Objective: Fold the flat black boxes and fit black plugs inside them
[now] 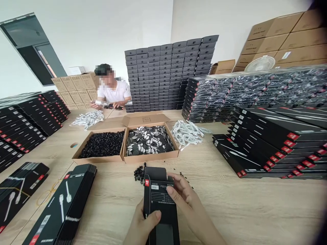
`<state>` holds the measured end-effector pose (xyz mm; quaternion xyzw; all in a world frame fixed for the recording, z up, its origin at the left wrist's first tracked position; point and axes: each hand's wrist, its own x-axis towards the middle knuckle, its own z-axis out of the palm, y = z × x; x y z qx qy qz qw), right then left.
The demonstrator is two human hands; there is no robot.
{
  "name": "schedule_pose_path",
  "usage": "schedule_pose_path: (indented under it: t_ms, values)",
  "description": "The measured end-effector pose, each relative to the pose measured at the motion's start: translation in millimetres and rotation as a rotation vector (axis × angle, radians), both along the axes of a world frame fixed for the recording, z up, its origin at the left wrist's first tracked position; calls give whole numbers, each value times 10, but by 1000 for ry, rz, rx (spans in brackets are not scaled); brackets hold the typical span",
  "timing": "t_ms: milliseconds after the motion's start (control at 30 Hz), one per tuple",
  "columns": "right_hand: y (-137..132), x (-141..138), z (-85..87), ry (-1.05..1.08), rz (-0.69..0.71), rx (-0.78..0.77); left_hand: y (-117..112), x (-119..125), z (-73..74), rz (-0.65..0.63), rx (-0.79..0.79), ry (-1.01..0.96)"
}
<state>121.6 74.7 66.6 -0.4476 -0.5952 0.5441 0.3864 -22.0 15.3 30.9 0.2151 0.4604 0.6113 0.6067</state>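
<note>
In the head view, at lower centre, my left grip point(143, 221) and my right grip point(182, 197) pinch a black retail box point(160, 200) between thumbs and fingers, its top flap standing open. Just beyond its upper left edge, a small heap of black pieces point(139, 173) lies on the desk point(217, 207). Farther up, at centre, sit 2 open cardboard trays point(99, 158), and beyond them a co-worker point(112, 92) handles a box.

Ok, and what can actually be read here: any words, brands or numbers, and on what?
Nothing reads for certain.
Black cardboard box: small print, too small to read.
Barcode sticker: digits too small.
Red tag: blurred.
Stamp on the carton flap: blurred.
Stacked brown cartons: print too small.
</note>
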Motion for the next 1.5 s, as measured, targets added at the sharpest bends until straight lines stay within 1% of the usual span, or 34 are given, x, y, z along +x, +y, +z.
schedule_pose_path:
  t_ms: [33,67,133,167,233,267,333,400,467,533,567,633,700,833,933,1033,1100,1133,1200,1267,1367,1433,1500]
  values:
    - [-9,-23,-12,74,6,-34,6,46,-6,36,48,71]
    - [-30,-51,-33,118,-17,-50,14,91,-9,91,83,147]
    - [-91,-105,-93,121,-117,-49,32,163,-10,193,110,289]
    - [-119,-128,-125,105,-171,-36,37,190,-9,214,114,337]
    - [-151,-157,-177,77,-239,-5,35,226,-13,205,104,374]
    - [-151,-163,-190,69,-248,9,27,239,-17,201,96,385]
    - [-128,-160,-189,48,-219,8,5,257,-28,196,94,408]
    - [-98,-146,-164,12,-161,-24,-12,268,-33,183,102,429]
    - [-89,-131,-147,-13,-155,-43,-14,272,-30,148,100,388]
    - [-115,-123,-161,12,-223,-46,-4,275,-22,115,87,306]
    - [-136,-122,-180,30,-266,-49,2,277,-20,118,78,288]
    - [-183,-117,-236,29,-316,-60,6,287,-29,158,59,328]
    - [-220,-102,-296,-39,-294,-57,-8,305,-59,215,35,420]
    - [-268,-44,-373,-182,-175,1,-67,342,-175,206,-26,458]
    - [-310,3,-369,-260,-99,13,-101,343,-260,197,-60,485]
    - [-325,53,-317,-250,-28,-28,-114,307,-276,168,-67,496]
    - [-284,92,-274,-167,-19,-92,-118,270,-236,150,-58,508]
    - [-245,110,-253,-99,-27,-154,-120,252,-205,134,-56,510]
    - [-135,140,-211,52,-17,-325,-126,224,-135,83,-54,498]
    - [-3,158,-157,148,99,-537,-134,208,-76,28,-49,458]
    - [191,176,-31,134,327,-797,-147,202,-31,15,-47,408]
    - [303,185,77,103,424,-896,-155,198,-20,34,-44,403]
    - [396,186,181,92,500,-937,-160,193,-13,25,-34,414]
